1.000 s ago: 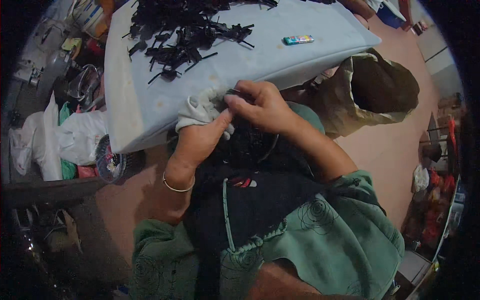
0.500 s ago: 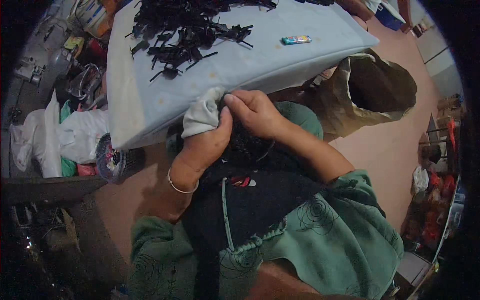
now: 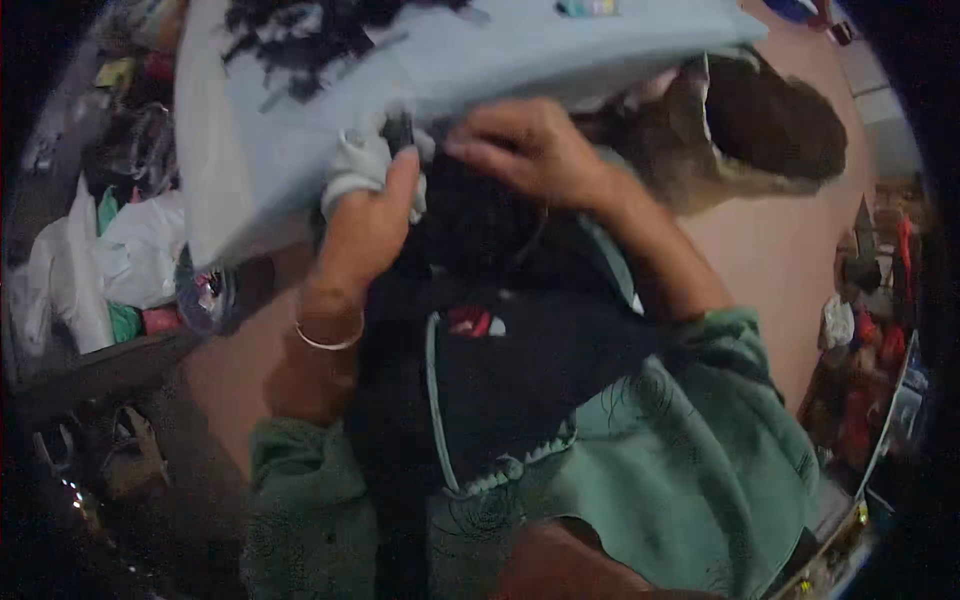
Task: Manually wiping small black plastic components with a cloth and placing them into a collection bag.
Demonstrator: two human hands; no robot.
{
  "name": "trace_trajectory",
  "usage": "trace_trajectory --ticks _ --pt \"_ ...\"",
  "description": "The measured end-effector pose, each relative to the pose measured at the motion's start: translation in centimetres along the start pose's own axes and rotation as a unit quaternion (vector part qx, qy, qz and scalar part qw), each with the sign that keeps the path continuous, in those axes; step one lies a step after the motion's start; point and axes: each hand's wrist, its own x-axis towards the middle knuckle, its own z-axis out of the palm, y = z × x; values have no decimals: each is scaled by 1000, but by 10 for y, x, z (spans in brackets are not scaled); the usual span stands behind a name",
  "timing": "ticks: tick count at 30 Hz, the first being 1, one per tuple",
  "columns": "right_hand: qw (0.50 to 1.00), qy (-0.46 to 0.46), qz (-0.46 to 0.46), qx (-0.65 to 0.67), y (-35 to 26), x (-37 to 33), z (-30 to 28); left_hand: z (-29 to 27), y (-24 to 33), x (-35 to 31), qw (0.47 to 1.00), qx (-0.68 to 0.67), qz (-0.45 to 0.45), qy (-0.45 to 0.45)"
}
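My left hand (image 3: 372, 228), with a bangle on its wrist, is closed around a bunched white cloth (image 3: 355, 165) at the table's near edge. A small black part (image 3: 401, 130) stands up between the thumb and the cloth. To its right, my right hand (image 3: 535, 150) is apart from the cloth, its fingers bent and drawn toward the thumb. Blur hides whatever may be in those fingertips. Beyond my hands, a pile of small black parts (image 3: 300, 40) lies on the white-covered table (image 3: 480, 65). A dark apron (image 3: 520, 380) covers my lap.
A large open brown sack (image 3: 690, 150) stands to the right of the table. A small colourful packet-like thing (image 3: 592, 8) lies near the far edge of view. At left are white plastic bags (image 3: 145, 250) and a clear container (image 3: 205, 290). Cluttered shelving (image 3: 870, 390) lines the right.
My right hand has come away from the cloth, up and to the right. My left hand has moved up and left with the cloth. The view has tilted, shifting the table upward.
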Motion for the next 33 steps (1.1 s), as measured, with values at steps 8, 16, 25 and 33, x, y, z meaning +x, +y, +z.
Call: trace_trajectory --ticks 8,16,25,33 --pt "979 -60 148 124 -15 -2 -10 -4 -14 3 991 -38 122 38" --pt "987 -1 72 147 -12 -1 1 9 8 -4 954 95 281 -38" --pt "989 -25 109 96 -25 1 12 18 -1 -1 983 44 176 12" --pt "981 1 128 144 0 -23 48 25 -49 11 968 154 195 -18"
